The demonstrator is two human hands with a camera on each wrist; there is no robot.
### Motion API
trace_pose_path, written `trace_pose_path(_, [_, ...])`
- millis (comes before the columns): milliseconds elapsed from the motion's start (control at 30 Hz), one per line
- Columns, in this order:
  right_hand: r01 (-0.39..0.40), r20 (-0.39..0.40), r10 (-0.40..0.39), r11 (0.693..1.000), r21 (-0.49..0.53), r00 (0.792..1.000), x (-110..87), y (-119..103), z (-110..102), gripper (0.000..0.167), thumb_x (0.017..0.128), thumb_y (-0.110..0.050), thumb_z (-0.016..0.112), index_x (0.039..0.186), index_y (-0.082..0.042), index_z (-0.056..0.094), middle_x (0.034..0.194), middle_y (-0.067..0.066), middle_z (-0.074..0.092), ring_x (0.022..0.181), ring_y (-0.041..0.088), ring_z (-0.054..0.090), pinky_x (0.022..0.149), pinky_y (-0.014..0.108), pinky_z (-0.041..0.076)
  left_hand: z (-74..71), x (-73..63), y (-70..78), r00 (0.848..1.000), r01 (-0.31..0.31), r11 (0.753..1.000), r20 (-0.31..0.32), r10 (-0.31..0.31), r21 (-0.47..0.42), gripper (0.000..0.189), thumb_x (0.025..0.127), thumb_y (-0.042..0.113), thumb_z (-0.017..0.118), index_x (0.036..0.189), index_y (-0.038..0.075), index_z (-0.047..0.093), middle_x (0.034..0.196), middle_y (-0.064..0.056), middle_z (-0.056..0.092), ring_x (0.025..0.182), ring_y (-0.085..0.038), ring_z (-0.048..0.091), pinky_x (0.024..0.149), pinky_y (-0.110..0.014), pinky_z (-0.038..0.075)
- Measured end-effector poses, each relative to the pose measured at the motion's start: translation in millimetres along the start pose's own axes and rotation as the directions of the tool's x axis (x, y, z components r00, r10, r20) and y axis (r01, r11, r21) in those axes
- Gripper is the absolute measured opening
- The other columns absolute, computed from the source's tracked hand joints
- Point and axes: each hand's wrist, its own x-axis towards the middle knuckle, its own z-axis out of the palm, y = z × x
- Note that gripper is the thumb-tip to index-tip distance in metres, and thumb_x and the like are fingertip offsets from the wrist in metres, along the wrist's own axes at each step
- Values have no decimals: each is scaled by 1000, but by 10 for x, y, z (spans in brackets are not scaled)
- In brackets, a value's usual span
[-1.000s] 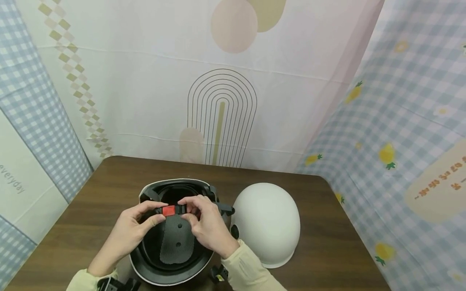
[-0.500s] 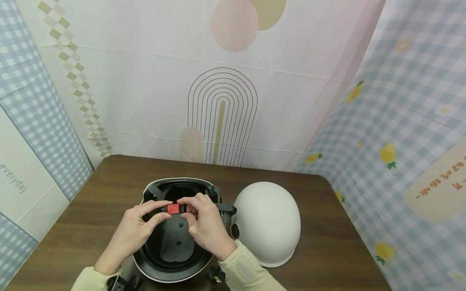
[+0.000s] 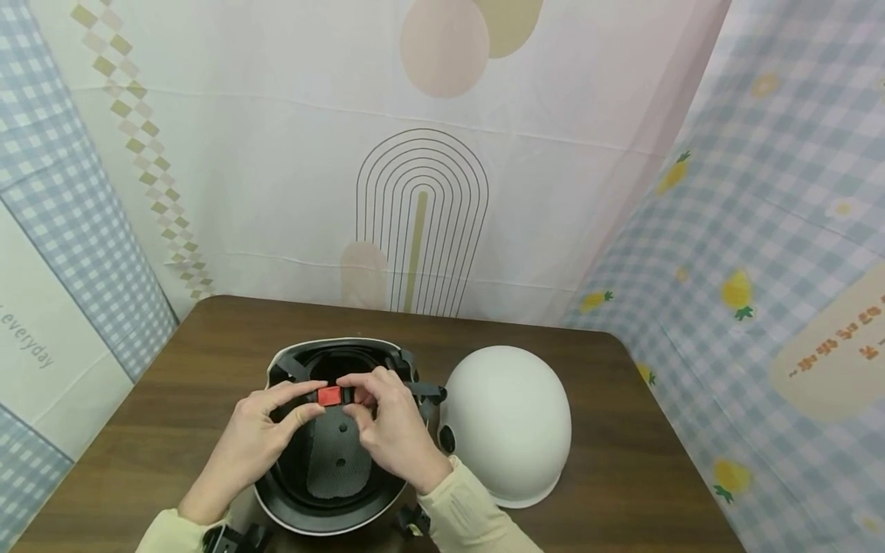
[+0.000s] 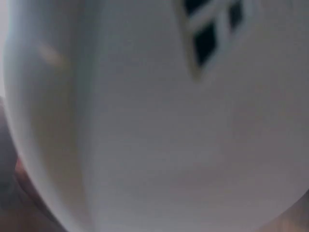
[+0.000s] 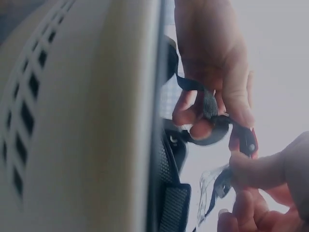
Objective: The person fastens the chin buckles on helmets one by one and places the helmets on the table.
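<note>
An upturned helmet [image 3: 325, 524] rests on the table with its black lining facing up. Above its opening, my two hands hold a chin-strap buckle [image 3: 329, 396] with a red part and a black end. My left hand [image 3: 259, 426] pinches the red side between thumb and forefinger. The black end is between the thumb and forefinger of my right hand [image 3: 390, 426]. In the right wrist view, fingers meet at the buckle [image 5: 247, 140], with dark webbing [image 5: 210, 104] trailing from it. The helmet's white shell [image 4: 159, 135] fills the left wrist view, so that hand is hidden there.
A white dome-shaped helmet [image 3: 508, 422] stands dome-up close to the upturned one, on the right. A dark strap end [image 3: 430, 393] sticks out between them. The brown wooden table [image 3: 636, 461] ends at a fabric backdrop [image 3: 297, 200].
Over the last second both parts of the buckle came together, with my left hand moving slightly right. During the last half second the hands stay almost still.
</note>
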Motion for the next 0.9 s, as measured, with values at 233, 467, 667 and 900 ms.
trace_pose_path(233, [-63,-18,63,998,-3,998,-60,61,-107,33,89,-5,70,120,-17,65,91,-12,56,85,7,50,72,21,44,24,-3,-22,993,-96,975,-48,108,199,33,69,21,86,100,16,77,97,-2,58,93,-23,49,73,-41,31])
trace_pose_path(467, [-43,-180,49,998,38,982,-80,125,-269,27,89,-4,69,113,-15,67,96,-2,59,92,12,54,78,29,48,25,-35,-9,995,-81,956,-34,94,282,30,70,21,86,97,12,75,110,-11,59,105,-36,47,78,-52,32])
trace_pose_path(667, [-150,-213,167,984,95,963,-103,220,-364,23,92,-8,67,114,-16,66,102,0,52,95,18,50,81,36,46,21,-63,-17,998,-55,957,3,57,285,33,74,19,84,104,11,72,115,-12,58,109,-37,46,80,-58,32])
trace_pose_path(900, [-258,-198,270,963,83,942,-139,277,-370,32,93,-15,66,125,-11,61,115,3,45,103,20,41,78,33,44,-17,-93,-59,1000,-11,968,-22,17,252,33,76,15,82,106,8,71,118,-14,57,112,-39,44,78,-56,31])
